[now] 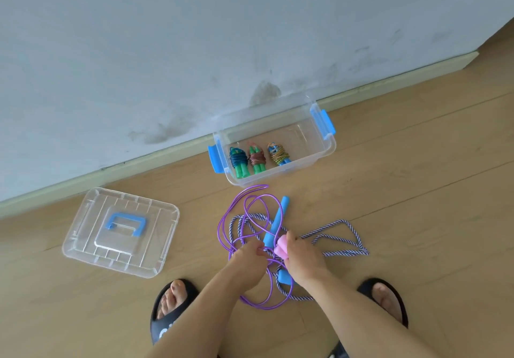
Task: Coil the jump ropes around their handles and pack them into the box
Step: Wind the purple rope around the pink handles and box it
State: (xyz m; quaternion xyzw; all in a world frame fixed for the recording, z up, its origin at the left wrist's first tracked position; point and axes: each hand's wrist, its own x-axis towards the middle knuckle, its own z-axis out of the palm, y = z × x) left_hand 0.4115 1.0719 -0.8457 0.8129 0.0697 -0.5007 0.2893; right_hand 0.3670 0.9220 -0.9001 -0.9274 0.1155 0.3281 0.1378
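Head view: right hand [301, 260] grips pink handles [280, 248]. Left hand [246, 264] pinches the purple rope [236, 213] on the floor [389, 218] near the box [319, 157].

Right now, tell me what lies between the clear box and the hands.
In the head view, loops of the purple rope and a blue handle lie on the wooden floor between them.

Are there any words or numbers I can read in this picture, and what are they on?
White marks on the black slipper on the left: cut off by the arm, too little shows to read.
Clear box: no label shows.
Clear lid: no words show.
Coiled jump ropes in the box and the ropes on the floor: no writing shows.
So there is nothing that can be read.
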